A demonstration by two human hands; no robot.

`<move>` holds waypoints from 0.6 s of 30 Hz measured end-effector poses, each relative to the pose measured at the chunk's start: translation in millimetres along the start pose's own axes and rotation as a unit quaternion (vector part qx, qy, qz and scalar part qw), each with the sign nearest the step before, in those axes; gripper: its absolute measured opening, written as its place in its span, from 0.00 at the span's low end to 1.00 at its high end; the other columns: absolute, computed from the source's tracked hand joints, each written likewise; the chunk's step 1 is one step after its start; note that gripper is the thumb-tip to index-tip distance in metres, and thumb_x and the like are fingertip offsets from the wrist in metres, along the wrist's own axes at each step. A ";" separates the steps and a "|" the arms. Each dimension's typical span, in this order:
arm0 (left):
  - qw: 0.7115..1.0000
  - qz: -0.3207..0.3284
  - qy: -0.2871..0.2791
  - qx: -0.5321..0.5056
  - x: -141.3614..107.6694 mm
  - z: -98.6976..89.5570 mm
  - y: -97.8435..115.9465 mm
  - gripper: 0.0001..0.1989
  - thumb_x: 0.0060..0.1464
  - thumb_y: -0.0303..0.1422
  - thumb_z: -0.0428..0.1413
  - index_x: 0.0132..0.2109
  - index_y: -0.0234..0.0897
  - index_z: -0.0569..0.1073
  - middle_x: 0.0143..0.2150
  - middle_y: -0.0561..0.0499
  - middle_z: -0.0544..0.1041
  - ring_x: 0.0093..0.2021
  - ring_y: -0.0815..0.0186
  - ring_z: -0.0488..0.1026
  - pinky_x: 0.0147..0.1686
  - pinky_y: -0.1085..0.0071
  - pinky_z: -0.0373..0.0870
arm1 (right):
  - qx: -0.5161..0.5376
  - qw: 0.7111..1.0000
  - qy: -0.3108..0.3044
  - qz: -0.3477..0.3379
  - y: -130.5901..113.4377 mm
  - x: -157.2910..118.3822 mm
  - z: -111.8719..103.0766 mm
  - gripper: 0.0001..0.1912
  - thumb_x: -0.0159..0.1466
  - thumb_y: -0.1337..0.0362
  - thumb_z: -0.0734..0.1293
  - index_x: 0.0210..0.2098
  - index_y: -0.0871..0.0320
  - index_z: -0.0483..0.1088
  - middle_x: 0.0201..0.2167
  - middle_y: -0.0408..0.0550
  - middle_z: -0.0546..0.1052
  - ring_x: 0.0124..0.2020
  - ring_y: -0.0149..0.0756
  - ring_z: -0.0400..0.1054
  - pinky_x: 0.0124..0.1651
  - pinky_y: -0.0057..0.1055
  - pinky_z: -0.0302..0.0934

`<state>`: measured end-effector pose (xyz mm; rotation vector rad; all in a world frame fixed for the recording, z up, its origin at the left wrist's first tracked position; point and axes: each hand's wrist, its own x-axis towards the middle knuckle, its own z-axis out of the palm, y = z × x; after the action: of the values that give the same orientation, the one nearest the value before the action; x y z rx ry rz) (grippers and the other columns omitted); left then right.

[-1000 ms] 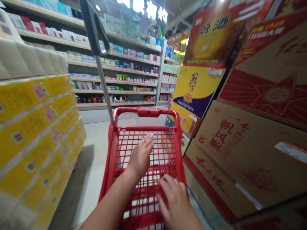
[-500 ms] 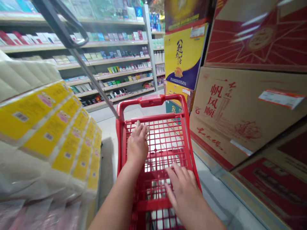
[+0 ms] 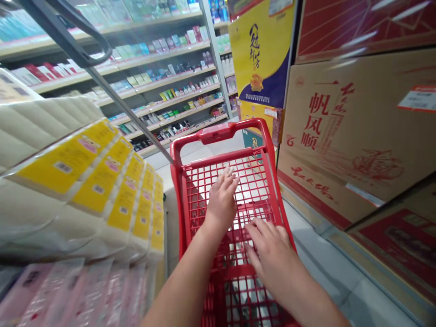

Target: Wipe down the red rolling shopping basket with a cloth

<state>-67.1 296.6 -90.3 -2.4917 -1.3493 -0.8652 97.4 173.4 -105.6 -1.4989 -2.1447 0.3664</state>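
Below me stands a red plastic shopping basket (image 3: pixel 269 136) with mesh walls and a raised rim handle. A long metal rod (image 3: pixel 136 120) with a dark grey loop grip (image 3: pixel 91 52) slants up left from its rim. My left hand (image 3: pixel 223 200) is over the basket, fingers bent around a small crumpled white thing (image 3: pixel 229 171) that is mostly hidden. Nearer to me and to the right, my right hand (image 3: pixel 270 243) hovers over the mesh with its fingers apart, holding nothing; whether it touches the basket I cannot tell.
Yellow-and-white tissue packs (image 3: pixel 102 181) are stacked close on the left, above pink plastic-wrapped packs (image 3: pixel 78 295). Large cardboard cartons (image 3: pixel 340 136) and a yellow-purple box (image 3: pixel 262 59) line the right. Shelves of small products (image 3: pixel 163 68) stand ahead, beyond a tiled floor (image 3: pixel 313 254).
My left hand has moved right across the basket with the white thing. My right hand has shifted slightly right. The view has tilted down and rolled, and the basket appears farther right.
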 end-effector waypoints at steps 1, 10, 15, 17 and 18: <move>1.000 0.007 -0.006 0.006 0.0 -1.2 -2.0 0.30 0.49 0.14 0.43 0.58 0.36 0.67 0.60 0.45 0.70 0.67 0.57 0.56 0.62 0.50 0.62 | 0.003 1.000 -0.003 -0.001 -0.9 1.0 -0.1 0.17 0.64 0.68 0.61 0.51 0.54 0.68 0.54 0.52 0.70 0.54 0.45 0.64 0.55 0.47 0.56; 1.000 -0.004 -0.018 -0.002 -8.9 1.2 5.1 0.29 0.49 0.15 0.45 0.57 0.36 0.70 0.59 0.45 0.71 0.61 0.55 0.62 0.58 0.51 0.66 | -0.010 1.000 0.016 0.004 -12.9 -3.4 6.4 0.15 0.63 0.68 0.61 0.50 0.56 0.70 0.53 0.54 0.72 0.52 0.45 0.65 0.55 0.46 0.56; 0.998 -0.035 0.038 0.027 -10.1 -3.1 -9.5 0.25 0.53 0.17 0.45 0.55 0.35 0.71 0.58 0.43 0.71 0.64 0.55 0.60 0.59 0.48 0.64 | -0.018 1.000 0.018 -0.003 -17.6 -4.5 9.3 0.16 0.65 0.67 0.61 0.51 0.56 0.69 0.53 0.53 0.71 0.52 0.44 0.64 0.55 0.46 0.56; 0.992 -0.094 0.072 0.049 -10.0 -7.2 -17.0 0.23 0.54 0.17 0.44 0.54 0.33 0.72 0.58 0.40 0.71 0.65 0.54 0.59 0.59 0.48 0.63 | -0.021 1.000 0.016 -0.008 -18.3 -4.6 10.3 0.17 0.65 0.67 0.61 0.52 0.56 0.68 0.53 0.53 0.71 0.52 0.45 0.64 0.55 0.46 0.56; 0.993 -0.087 0.069 0.040 -10.1 -8.1 -17.0 0.23 0.54 0.16 0.44 0.53 0.33 0.72 0.58 0.40 0.71 0.65 0.54 0.58 0.60 0.49 0.63 | -0.024 1.000 0.016 -0.010 -18.3 -4.6 11.0 0.17 0.65 0.67 0.61 0.52 0.56 0.68 0.53 0.54 0.71 0.52 0.45 0.64 0.55 0.46 0.57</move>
<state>-88.4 295.9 -91.4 -2.2357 -1.5386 -0.9779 78.1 163.2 -107.1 -1.4988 -2.1567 0.2843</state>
